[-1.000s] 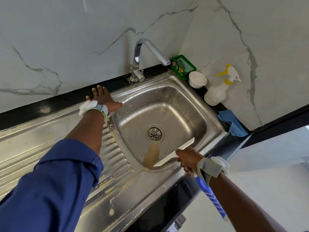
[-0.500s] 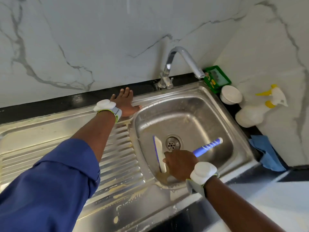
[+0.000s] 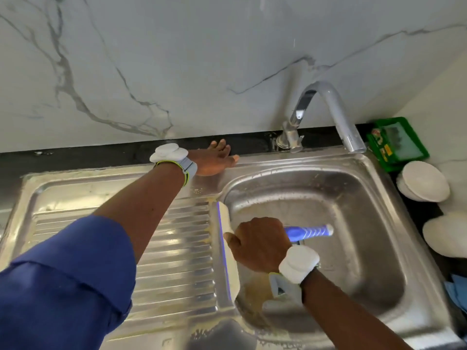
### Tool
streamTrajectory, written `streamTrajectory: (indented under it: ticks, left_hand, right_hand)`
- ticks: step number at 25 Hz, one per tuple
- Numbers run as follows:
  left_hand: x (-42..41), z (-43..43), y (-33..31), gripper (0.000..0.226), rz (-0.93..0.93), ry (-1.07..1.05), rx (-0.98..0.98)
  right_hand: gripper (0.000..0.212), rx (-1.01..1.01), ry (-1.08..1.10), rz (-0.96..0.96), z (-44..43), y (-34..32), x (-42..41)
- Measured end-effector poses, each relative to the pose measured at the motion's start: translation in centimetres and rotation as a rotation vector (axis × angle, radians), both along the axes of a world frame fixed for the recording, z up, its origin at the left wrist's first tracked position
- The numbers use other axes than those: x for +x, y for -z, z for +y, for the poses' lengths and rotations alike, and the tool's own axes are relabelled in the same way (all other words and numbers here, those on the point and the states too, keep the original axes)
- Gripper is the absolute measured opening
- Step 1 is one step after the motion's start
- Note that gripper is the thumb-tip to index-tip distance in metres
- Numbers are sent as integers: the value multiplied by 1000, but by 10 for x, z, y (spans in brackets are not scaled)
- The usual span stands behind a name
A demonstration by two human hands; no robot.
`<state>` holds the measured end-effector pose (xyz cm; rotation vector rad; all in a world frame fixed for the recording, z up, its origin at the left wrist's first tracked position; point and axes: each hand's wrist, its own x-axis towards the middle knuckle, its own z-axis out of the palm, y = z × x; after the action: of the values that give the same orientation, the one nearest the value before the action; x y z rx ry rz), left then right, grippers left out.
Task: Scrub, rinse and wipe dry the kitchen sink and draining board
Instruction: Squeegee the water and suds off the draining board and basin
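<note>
Centre of frame: the right hand [image 3: 260,243] curls around a blue-handled squeegee [image 3: 232,271], whose white blade lies along the left wall of the steel sink [image 3: 366,188], beside the ribbed draining board [image 3: 174,248]. Upper centre: the left hand [image 3: 214,161] rests flat, fingers straight, on the sink's back rim.

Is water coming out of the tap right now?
No, it looks off. No stream falls from the tap into the sink.

Left hand [image 3: 214,160] flat, fingers straight, palm down at back edge of counter [image 3: 75,155], arm extended. Right hand [image 3: 260,243] fisted round squeegee handle [image 3: 308,231].
</note>
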<state>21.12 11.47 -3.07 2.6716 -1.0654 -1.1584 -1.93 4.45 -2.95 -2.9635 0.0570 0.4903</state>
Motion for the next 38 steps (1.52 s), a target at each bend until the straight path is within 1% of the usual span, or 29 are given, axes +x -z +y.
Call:
streamTrajectory:
  ticks: [2, 5, 6, 8, 9, 10, 12, 13, 16, 18, 19, 20, 21, 22, 24, 25, 26, 27, 28, 29, 30, 31, 32, 33, 34, 35, 36, 37, 38]
  left_hand:
    - [-3, -1, -4, 71, 10, -17, 8]
    - [-9, -4, -6, 68, -6, -30, 12]
    - [-10, -4, -6, 68, -17, -32, 7]
    - [-10, -3, -3, 67, -42, -27, 13]
    - [-11, -3, 0, 67, -48, -36, 14]
    - [-11, -4, 2, 67, -56, -45, 15]
    - [-14, -6, 5, 68, -80, -48, 16]
    - [-15, -7, 7, 69, -89, -53, 9]
    - [-17, -6, 10, 69, -102, -92, -18]
    - [-17, -6, 13, 69, -101, -104, -22]
    - [-17, -6, 14, 69, -96, -109, -28]
    - [-17, -6, 15, 69, -94, -115, -36]
    - [-15, -6, 17, 69, -95, -123, -41]
    - [-14, -6, 17, 69, -92, -129, -44]
    - [-15, -5, 16, 68, -78, -134, -53]
    - [-17, -5, 16, 67, -79, -135, -56]
    - [-18, -7, 17, 67, -74, -133, -61]
    - [-19, -7, 17, 66, -68, -135, -69]
    - [-19, -7, 17, 66, -66, -140, -74]
    - [-18, -6, 17, 66, -69, -146, -79]
    - [-18, -5, 17, 66, -71, -155, -83]
    - [-18, -6, 17, 67, -72, -154, -86]
    - [-19, -6, 17, 67, -76, -153, -89]
    - [-19, -7, 18, 67, -78, -154, -87]
    - [-20, -8, 19, 68, -80, -152, -83]
    - [-21, -7, 21, 68, -83, -154, -79]
    - [-21, -8, 21, 68, -86, -150, -81]
    - [-21, -9, 22, 67, -83, -153, -85]
    - [-20, -7, 21, 67, -80, -167, -91]
  right_hand:
    - [59, 89, -49, 4, -5, 2, 12]
    - [56, 136, -148, -46, 11, 19, 33]
    - [56, 147, -135, -36, 15, 25, 40]
    - [62, 181, -8, 7, -3, 38, 50]
    - [63, 156, 69, 25, -24, 45, 50]
    - [62, 86, 106, 21, -48, 50, 45]
    - [56, -81, 113, 30, -89, 54, 28]
    - [51, -110, 88, 53, -101, 59, 19]
    - [39, -1, -55, 150, -105, 77, 5]
    - [25, 10, -260, 84, -81, 100, -17]
    - [17, 49, -241, 86, -69, 109, -26]
    - [13, 119, -179, 58, -59, 117, -27]
    - [15, 159, -135, 20, -47, 129, -22]
    - [21, 162, -112, -2, -35, 133, -12]
    - [37, 167, 51, -108, -24, 119, 21]
    - [42, 160, 121, -120, -26, 117, 36]
    - [43, 175, 221, -100, -33, 111, 48]
    - [40, 199, 377, -96, -43, 115, 56]
    - [36, 178, 558, -140, -55, 119, 59]
    - [33, 144, 777, -223, -73, 119, 60]
    - [32, 107, 959, -362, -94, 116, 62]
    - [34, 75, 1047, -448, -114, 116, 58]
    - [37, 56, 1092, -431, -126, 116, 54]
    - [37, 36, 1082, -352, -126, 115, 54]
    - [32, -35, 1066, -264, -120, 110, 56]
    - [27, -158, 969, -202, -107, 112, 58]
    - [24, -252, 870, -184, -92, 111, 59]
    - [21, -140, 661, 24, -76, 102, 49]
    - [22, 43, 486, 60, -47, 96, 48]
